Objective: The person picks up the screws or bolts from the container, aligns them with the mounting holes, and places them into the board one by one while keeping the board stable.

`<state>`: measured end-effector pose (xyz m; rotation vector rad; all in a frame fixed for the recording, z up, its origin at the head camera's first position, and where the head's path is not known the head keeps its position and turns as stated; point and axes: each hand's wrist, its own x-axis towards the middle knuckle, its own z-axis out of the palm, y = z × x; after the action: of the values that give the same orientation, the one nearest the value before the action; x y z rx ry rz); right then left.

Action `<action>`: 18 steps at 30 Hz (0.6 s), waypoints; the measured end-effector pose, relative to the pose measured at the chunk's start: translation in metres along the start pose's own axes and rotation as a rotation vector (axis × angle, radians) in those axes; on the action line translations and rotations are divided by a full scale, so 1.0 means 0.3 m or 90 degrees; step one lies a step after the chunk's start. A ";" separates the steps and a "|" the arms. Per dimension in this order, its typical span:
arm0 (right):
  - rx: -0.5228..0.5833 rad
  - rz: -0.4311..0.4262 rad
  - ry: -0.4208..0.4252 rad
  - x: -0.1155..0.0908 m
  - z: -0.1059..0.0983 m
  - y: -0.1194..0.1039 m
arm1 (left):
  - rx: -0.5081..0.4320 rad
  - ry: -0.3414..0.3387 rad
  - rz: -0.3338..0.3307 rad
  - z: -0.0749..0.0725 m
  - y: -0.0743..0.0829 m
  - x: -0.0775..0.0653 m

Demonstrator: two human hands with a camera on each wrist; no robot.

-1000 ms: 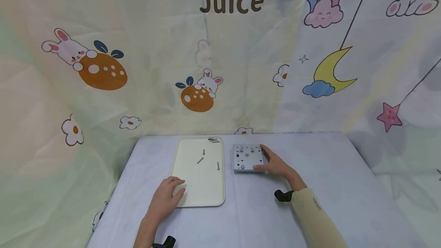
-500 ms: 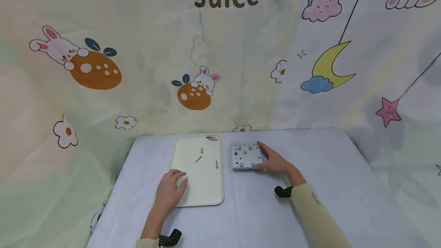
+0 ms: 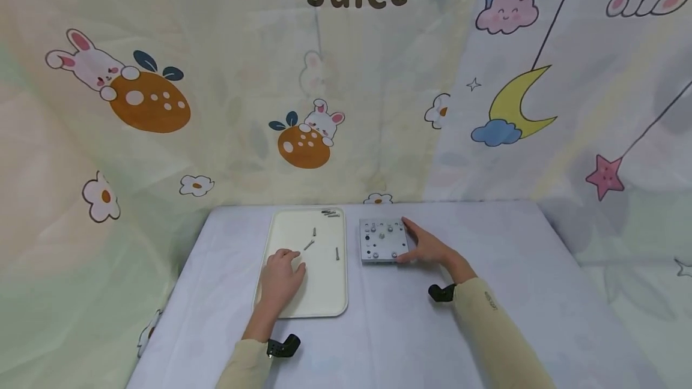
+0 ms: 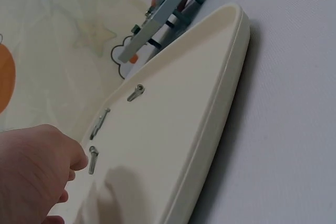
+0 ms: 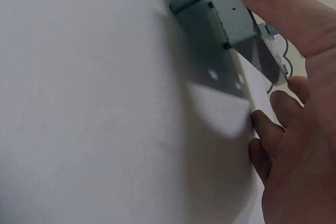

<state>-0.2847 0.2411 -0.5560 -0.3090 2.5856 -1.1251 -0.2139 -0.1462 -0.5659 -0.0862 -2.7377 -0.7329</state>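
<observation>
Metal screws [image 3: 309, 245] lie in the tray [image 3: 321, 290] just beyond the left hand [image 3: 282, 280], relaxed and seemingly holding nothing, while the right hand [image 3: 430, 248] grips the block [image 3: 380, 241] beside the tray, best held steady while screws are pinched singly.

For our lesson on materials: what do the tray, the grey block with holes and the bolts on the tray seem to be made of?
Tray: probably moulded plastic, smooth and off-white, with rounded corners and a raised rim; coated metal is possible. Grey block: likely metal, dull-finished, with crisp edges. Bolts: metal, perhaps steel, grey with bright glints.
</observation>
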 end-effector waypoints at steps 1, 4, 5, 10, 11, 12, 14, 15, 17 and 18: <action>-0.002 0.004 -0.003 0.000 0.001 -0.003 | 0.003 0.000 -0.002 0.003 0.004 0.007; -0.004 0.000 -0.002 0.003 0.003 -0.011 | 0.013 -0.007 -0.012 0.009 0.014 0.033; -0.004 0.001 -0.001 0.003 0.003 -0.012 | 0.017 -0.013 -0.017 0.012 0.016 0.044; -0.004 -0.001 0.006 0.004 0.002 -0.012 | 0.039 -0.036 -0.024 0.036 0.023 0.089; -0.005 0.003 0.005 0.003 0.003 -0.011 | 0.047 -0.043 -0.028 0.042 0.026 0.095; -0.005 0.001 0.006 0.000 0.005 -0.011 | 0.057 -0.047 -0.031 0.046 0.028 0.100; 0.002 0.002 0.007 -0.008 0.009 -0.012 | 0.076 -0.054 -0.036 0.053 0.031 0.109; 0.005 0.002 0.007 -0.011 0.013 -0.011 | 0.086 -0.055 -0.038 0.056 0.032 0.113; 0.010 -0.004 0.010 -0.016 0.019 -0.009 | 0.094 -0.052 -0.039 0.063 0.033 0.122; 0.015 -0.008 0.013 -0.019 0.021 -0.007 | 0.098 -0.051 -0.039 0.065 0.033 0.125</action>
<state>-0.2771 0.2372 -0.5575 -0.3095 2.5895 -1.1677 -0.2537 -0.1287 -0.5659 0.0014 -2.8737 -0.5423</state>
